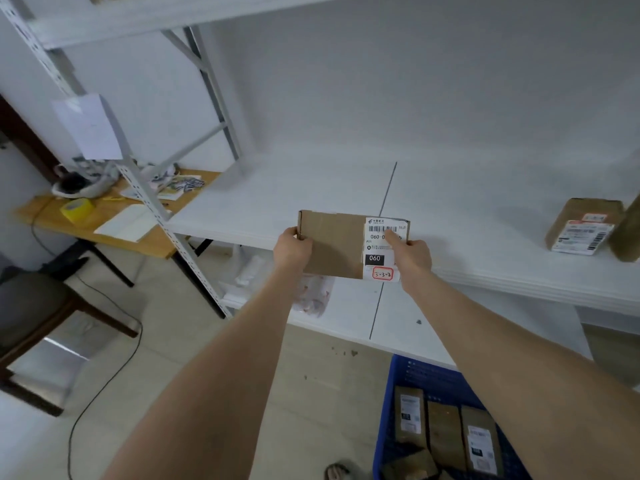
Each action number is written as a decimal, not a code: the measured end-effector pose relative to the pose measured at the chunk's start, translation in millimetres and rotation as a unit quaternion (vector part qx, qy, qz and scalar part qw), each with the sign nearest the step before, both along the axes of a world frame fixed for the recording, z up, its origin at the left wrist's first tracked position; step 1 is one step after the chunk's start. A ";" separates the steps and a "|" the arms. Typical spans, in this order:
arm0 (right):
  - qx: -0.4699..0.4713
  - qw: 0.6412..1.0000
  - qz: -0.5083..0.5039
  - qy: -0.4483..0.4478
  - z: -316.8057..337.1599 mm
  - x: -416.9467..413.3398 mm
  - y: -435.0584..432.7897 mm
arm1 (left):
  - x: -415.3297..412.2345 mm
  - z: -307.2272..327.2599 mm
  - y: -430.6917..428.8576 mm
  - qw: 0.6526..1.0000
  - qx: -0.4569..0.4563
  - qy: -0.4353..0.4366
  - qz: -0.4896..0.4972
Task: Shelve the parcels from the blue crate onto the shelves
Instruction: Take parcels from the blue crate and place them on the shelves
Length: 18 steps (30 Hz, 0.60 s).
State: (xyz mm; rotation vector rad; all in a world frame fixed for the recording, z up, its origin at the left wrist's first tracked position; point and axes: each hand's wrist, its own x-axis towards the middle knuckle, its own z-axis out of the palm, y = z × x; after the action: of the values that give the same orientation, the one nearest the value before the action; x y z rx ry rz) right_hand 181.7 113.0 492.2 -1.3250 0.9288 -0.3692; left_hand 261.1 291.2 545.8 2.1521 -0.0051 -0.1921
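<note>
Crate (384,427) holds several brown parcels (445,431).
Both my hands, left (292,249) and right (412,258), clamp a labelled cardboard box (336,245) at the white shelf (277,202) edge.

Both arms bare, stretched forward and up, nearly straight, converging toward centre. Left hand (293,247) back toward camera, fingers curled round left edge of cardboard parcel (337,245), thumb on top. Right hand (412,256) grips right edge, forefinger laid flat across front label, pointing up-left. Parcel held between both hands, wrists roughly level.
</note>
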 end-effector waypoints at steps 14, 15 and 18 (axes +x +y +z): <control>0.067 0.997 -0.027 0.009 -19.0 208.1 32.3 | 208.0 -29.9 27.2 0.999 0.037 0.024 -0.005; 0.072 0.997 -0.030 0.016 -23.2 217.6 35.5 | 218.3 -34.8 30.1 0.999 0.039 0.035 -0.006; 0.069 0.997 -0.029 0.026 -33.4 242.2 49.3 | 245.4 -44.9 43.1 0.998 0.036 0.055 0.001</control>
State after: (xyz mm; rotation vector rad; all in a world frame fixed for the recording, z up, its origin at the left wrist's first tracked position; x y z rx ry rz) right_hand 423.9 162.3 458.8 -1.1872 1.0195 -0.3112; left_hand 506.5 334.3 500.9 2.2109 0.0694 -0.3144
